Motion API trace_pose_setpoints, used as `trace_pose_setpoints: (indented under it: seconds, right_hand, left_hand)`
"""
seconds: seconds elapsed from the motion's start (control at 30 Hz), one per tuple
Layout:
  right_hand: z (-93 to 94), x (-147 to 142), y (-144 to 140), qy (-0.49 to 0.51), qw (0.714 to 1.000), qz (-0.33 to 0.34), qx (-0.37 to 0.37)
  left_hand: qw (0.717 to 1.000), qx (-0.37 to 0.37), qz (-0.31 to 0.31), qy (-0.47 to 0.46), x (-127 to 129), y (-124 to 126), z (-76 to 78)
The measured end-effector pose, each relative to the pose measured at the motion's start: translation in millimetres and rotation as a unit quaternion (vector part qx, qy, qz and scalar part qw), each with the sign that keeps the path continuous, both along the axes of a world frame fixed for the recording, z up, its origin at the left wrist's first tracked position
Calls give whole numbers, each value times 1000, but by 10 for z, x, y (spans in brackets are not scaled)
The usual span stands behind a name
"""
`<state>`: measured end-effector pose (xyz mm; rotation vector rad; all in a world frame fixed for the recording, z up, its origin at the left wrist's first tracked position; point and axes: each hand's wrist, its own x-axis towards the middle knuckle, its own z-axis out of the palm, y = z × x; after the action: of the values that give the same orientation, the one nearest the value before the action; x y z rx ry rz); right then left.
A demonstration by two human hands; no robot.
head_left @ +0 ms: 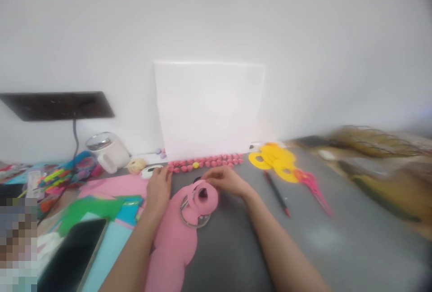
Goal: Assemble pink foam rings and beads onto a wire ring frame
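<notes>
The left hand (159,187) is beside the left end of the red beads (213,163); the right hand (225,179) bends its fingers at the pink paper (177,238) — I cannot tell whether either grips anything. The paper lies on the gray tabletop (229,247), partly between the hands.

Well left of the left fingers (165,176), a white mug (116,153) with a shiny top stands near the wall (320,58), where a cable (74,131) hangs from a dark wall plate (40,107). Closer in than those fingers, a dark-screened phone (72,256) lies over a light blue sheet (110,247). Right of the right fingers (211,174), a dark pencil (277,196) and, farther out, pink scissors (314,188) rest on the grey worktop (354,238)
</notes>
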<state>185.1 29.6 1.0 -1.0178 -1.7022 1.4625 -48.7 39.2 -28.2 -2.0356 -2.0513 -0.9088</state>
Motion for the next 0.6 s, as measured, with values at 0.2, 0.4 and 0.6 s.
trace_pose_setpoints:
  seconds: [0.2,0.4,0.6]
  right_hand:
    - [1,-12,-29,-11,998,48,-29]
    - [58,23,-40,-14,996,91,-19]
    - [20,14,-34,-15,994,103,12]
  left_hand:
    - [1000,-9,-5,14,5,22,-33]
    - [1000,-13,-2,15,9,47,-42]
    - [999,8,-19,32,4,53,-72]
